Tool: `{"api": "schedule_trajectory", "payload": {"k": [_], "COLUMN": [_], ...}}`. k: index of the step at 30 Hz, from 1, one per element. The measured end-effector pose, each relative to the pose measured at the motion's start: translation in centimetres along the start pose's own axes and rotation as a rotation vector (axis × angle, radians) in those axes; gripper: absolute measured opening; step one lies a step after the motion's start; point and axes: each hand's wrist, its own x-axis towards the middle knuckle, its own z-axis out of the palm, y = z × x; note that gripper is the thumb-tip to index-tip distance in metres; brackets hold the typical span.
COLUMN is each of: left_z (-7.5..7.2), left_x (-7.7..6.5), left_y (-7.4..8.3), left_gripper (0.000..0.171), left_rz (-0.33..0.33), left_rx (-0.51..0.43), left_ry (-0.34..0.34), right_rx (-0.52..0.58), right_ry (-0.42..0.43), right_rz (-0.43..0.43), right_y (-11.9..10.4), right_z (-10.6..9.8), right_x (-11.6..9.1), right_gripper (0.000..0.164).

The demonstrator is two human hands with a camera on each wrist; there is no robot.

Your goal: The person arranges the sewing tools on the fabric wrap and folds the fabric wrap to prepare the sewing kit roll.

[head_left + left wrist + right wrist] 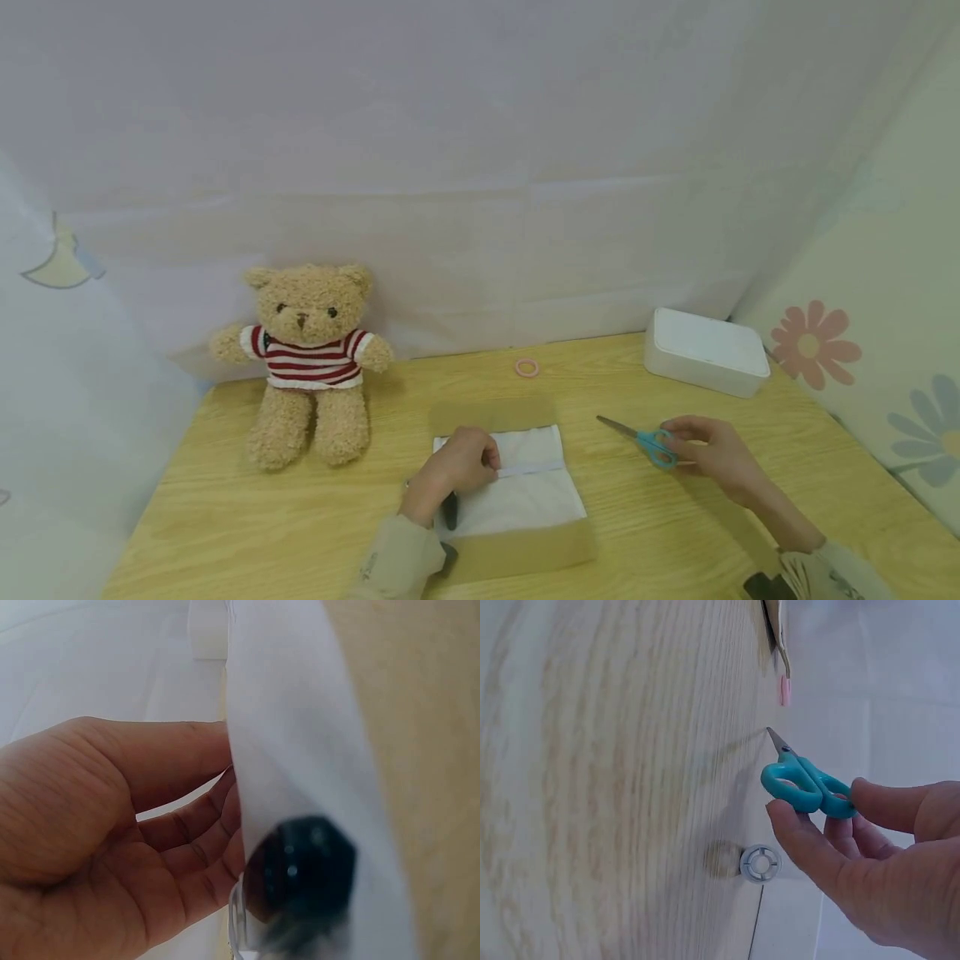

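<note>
Scissors (642, 439), one pair, turquoise loops, grey blades. Head view: held over the right part of the wood-grain table (637, 533), point toward the far left, to the right of a white cloth (525, 500) and apart from it. Right hand (712, 458): fingertips pinching the loops. Left hand (462, 461): fingers bent over the cloth, tips at the end of a pale band (536, 469); cloth laid upon a brown sheet (517, 550). Handling, as judged: scissors light and stiff, loops probably smooth plastic, hold best taken there, away from the point; cloth soft, thin, apt to crease, best steadied flat near an edge. Room: a stretch of wood between blades and cloth; a white box (707, 351) bounds the far right, a pink ring (527, 367) lies beyond the cloth, and a teddy bear (303, 367) (in a red-and-white striped jumper) sits upright to the left.

Left wrist view: thumb and fingers reach the cloth, narrowly spaced; tips partly hidden, so whether they pinch or merely press cannot be told.

Right wrist view: thumb and fingers at the loops, none plainly passed through; handles raised off the wood, contact between tip and table uncertain.
</note>
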Motion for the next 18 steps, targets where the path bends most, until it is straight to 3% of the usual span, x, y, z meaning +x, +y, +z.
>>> {"api": "schedule_trajectory", "payload": {"k": [5,12,18], "left_z": [0.06,-0.05,-0.12], "left_x": [0.05,0.2,0.18], "left_y": [-0.02,-0.09,-0.07], "left_gripper": [0.016,0.016,0.015], "left_rz": [-0.01,-0.01,-0.015], "left_rx": [0.003,0.013,0.005], "left_ry": [-0.005,0.0,-0.009], "right_rx": [-0.016,-0.071,-0.034], "right_ry": [0.009,0.022,0.101], "right_rz": [-0.005,-0.056,-0.047], "right_y": [0.49,0.7,0.59], "right_z": [0.07,0.18,0.41], "right_x": [0.16,0.12,0.03], "right_gripper": [0.044,0.035,0.036]}}
